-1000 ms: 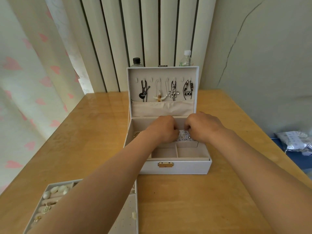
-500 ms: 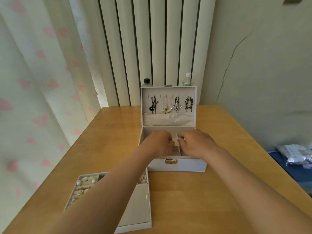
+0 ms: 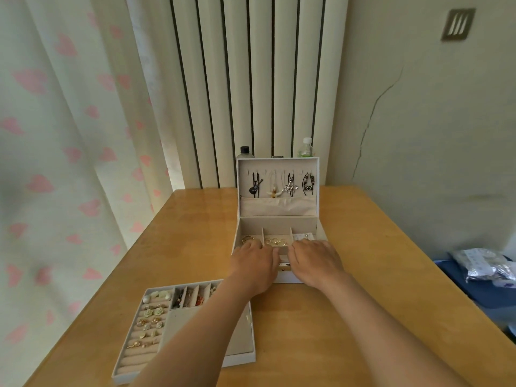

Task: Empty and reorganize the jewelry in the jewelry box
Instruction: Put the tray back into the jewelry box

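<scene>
The white jewelry box stands open mid-table, its lid upright with several necklaces hanging inside. The rear compartments hold gold bangles, gold hoops and a card of stud earrings. My left hand and my right hand lie palm-down side by side on the box's front part, hiding the front compartments and most of the clasp. Neither hand shows anything in it. The removed tray with rings and earrings lies at front left, partly under my left forearm.
The wooden table sits in a corner, with a curtain on the left and a wall on the right. Two bottles stand behind the lid. Silver packets lie on a blue surface beyond the table's right edge.
Both hands have drawn back from the rear right compartment to the box's front. The stud card they held there now lies in that compartment. The view has pulled back and tilted up.
</scene>
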